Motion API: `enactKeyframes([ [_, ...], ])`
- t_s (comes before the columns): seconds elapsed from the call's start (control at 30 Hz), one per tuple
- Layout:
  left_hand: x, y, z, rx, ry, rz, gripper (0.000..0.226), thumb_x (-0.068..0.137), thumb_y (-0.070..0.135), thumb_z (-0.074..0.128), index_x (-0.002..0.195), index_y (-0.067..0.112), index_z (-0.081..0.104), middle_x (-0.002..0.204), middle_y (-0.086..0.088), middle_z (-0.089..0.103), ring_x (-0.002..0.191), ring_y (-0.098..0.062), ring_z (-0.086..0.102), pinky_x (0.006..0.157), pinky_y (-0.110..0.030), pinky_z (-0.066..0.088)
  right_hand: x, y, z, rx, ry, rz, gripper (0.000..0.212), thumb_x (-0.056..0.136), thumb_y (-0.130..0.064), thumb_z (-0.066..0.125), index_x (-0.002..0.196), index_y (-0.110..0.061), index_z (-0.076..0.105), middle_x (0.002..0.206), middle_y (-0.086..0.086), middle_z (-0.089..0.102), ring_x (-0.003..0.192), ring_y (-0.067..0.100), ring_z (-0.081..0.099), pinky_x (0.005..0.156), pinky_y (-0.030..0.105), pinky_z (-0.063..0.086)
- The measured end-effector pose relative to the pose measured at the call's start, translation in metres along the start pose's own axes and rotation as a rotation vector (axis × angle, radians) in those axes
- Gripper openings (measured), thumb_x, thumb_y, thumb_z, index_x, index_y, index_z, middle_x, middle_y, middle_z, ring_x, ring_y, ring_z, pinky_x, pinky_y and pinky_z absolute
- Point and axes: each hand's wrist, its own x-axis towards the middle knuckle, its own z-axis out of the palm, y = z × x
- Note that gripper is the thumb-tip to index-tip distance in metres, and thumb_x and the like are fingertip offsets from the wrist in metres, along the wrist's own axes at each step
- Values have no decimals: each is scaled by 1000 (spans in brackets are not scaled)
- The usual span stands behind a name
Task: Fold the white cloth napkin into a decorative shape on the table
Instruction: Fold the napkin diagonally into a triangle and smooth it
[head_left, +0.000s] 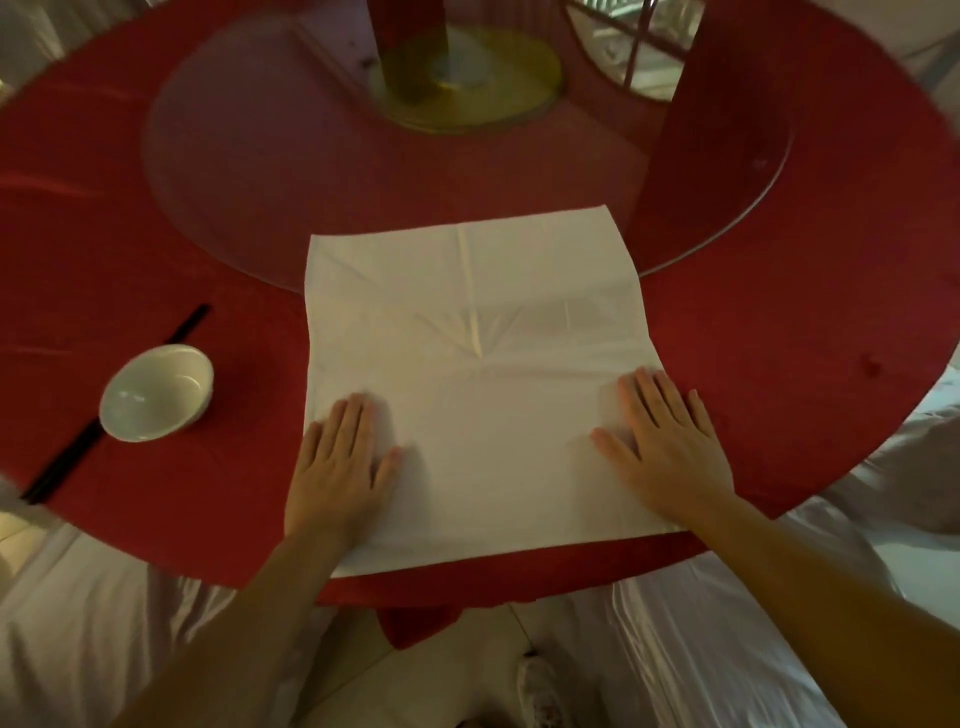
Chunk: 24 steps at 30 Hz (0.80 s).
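The white cloth napkin (478, 374) lies spread out flat as a square on the red table (779, 364), its far edge resting on the glass turntable. Creases run through its middle. My left hand (337, 467) presses palm down on its near left part, fingers together and flat. On the napkin's near right edge my right hand (670, 447) lies flat as well, fingers slightly spread. Neither hand grips the cloth.
A white bowl (158, 392) sits left of the napkin, on top of black chopsticks (67, 462). A glass turntable (260, 171) covers the table's centre, with a gold-based stand (467, 78) on it. White-covered chairs stand on both sides near the table edge.
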Motion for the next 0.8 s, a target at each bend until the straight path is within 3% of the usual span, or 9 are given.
enactKeyframes([
  [0.2, 5, 10, -22, -65, 8, 39, 87, 84, 64, -13, 149, 9, 7, 158, -8, 3, 143, -19, -9, 117, -40, -4, 0, -18, -23, 26, -18, -5, 73, 90, -63, 11, 150, -23, 18, 159, 11, 18, 147, 26, 8, 117, 52, 9],
  [0.37, 69, 34, -54, -63, 126, 80, 63, 94, 50, 1, 146, 14, 0, 156, -2, -2, 144, -18, -13, 116, -40, -7, 60, -82, -54, 126, 88, -184, 56, 97, -46, 25, 147, -22, 31, 155, 13, 29, 144, 32, 19, 115, 52, 17],
  [0.53, 141, 49, -52, -40, 141, 35, 64, 92, 52, -10, 146, 19, -2, 155, 0, -7, 143, -18, -16, 117, -43, -5, 146, -148, -50, 213, 117, -299, 50, 98, -37, 36, 143, -15, 40, 152, 12, 33, 142, 32, 25, 114, 52, 18],
  [0.67, 177, 40, -39, -1, 127, 1, 72, 85, 54, -24, 145, 21, -3, 154, -2, -8, 143, -21, -13, 117, -44, -4, 185, -166, -35, 196, 90, -300, 53, 98, -40, 27, 142, -13, 40, 151, 11, 37, 142, 30, 26, 115, 49, 16],
  [0.8, 193, 23, -30, -3, 106, -46, 65, 90, 52, -6, 147, 20, 1, 158, -3, 3, 143, -17, -7, 117, -40, -5, 197, -150, -26, 144, 46, -284, 64, 96, -53, 20, 142, -15, 41, 150, 9, 40, 142, 28, 28, 115, 49, 9],
])
